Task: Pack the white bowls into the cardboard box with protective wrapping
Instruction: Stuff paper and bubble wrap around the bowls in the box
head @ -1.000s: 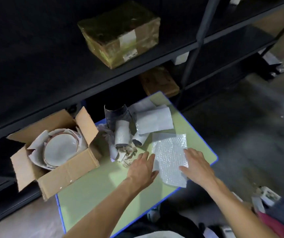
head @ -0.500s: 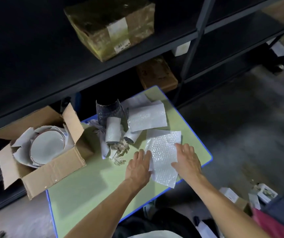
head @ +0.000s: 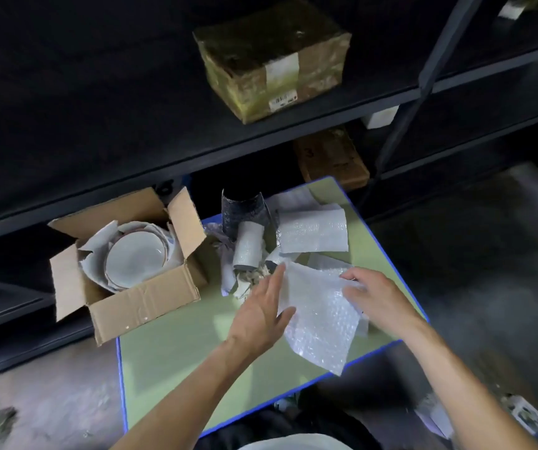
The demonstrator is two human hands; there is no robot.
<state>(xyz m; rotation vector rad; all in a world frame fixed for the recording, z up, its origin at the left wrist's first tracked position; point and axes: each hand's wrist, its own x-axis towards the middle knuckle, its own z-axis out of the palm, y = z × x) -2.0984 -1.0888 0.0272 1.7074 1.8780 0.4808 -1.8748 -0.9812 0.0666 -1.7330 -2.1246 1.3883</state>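
Head view, nearest items first. The left hand (head: 261,306) lies with its fingers straight against the left edge of one bubble-wrap sheet (head: 322,323); it holds nothing closed. The right hand (head: 376,302) has its fingers curled over the sheet's far right edge and appears to pinch it. The sheet sits between the two hands, part raised off the green table (head: 180,368). Its long axis runs from far to near, slanting right, and its near corner reaches the table's near edge.

Beyond the fingertips of both hands lies the wrapping stock: one pale roll (head: 248,251), one larger curled sheet (head: 313,237) and one dark roll (head: 244,212).

Key relation: the cardboard box (head: 137,303) stands left of and beyond the left hand, well apart from the right hand. The left hand is therefore the nearer one, and any transfer travels leftward across the table.

Count: one box, flaps open. The white bowls (head: 136,264) are stacked inside it in paper lining. One bowl face shows; the number beneath cannot be told. No loose bowl is visible on the table.

Farthest, one taped parcel (head: 270,56) rests on the dark shelf (head: 326,121).
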